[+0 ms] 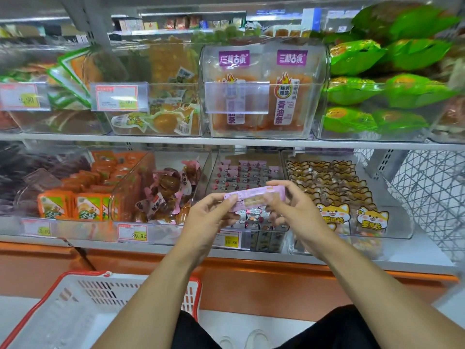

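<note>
Both hands, the left hand [210,213] and the right hand [292,206], pinch the ends of a small pink plastic snack packet [255,197] above the clear plastic bin [247,157] near the lower shelf's front edge, probably to read it.

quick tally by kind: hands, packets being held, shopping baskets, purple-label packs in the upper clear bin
hands: 2 (left hand, right hand)
pink packet, pinched at its two ends by both hands: 1
shopping basket: 1
purple-label packs: 2
total: 6
</note>
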Motion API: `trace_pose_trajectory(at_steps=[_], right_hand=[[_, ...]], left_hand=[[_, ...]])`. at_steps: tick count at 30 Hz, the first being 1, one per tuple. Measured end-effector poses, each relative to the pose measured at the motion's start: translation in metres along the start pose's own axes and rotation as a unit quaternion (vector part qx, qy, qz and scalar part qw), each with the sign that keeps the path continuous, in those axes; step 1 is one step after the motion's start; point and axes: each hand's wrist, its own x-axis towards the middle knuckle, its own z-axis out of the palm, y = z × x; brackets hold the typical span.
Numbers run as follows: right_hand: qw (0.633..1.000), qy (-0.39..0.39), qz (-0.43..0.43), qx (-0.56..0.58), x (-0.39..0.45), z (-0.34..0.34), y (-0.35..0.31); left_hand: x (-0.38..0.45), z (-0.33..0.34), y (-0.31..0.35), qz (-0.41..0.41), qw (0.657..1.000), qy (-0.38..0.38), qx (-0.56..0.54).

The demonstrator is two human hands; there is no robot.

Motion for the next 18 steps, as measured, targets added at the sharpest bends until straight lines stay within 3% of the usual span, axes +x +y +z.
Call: trace_pose_trajectory(at_steps=[8, 12, 18], right_hand=[[0.998, -0.029, -0.027, -0.056, -0.0032, -0.004, 0.002], [0.999, 0.013, 0.034, -0.002, -0.0011, 0.0009, 0.0007], [0.994, 0.06, 0.085, 0.033, 0.0014, 0.005, -0.0007]], left_hand=[[0.0006, 0.0047, -0.0006, -0.068, 0.997, 0.022, 0.017], [0.0009, 0.0049, 0.0002, -0.019, 0.999, -0.019, -0.034], [0.0, 0.004, 0.0001, 0.01, 1.0, -0.007, 0.018]])
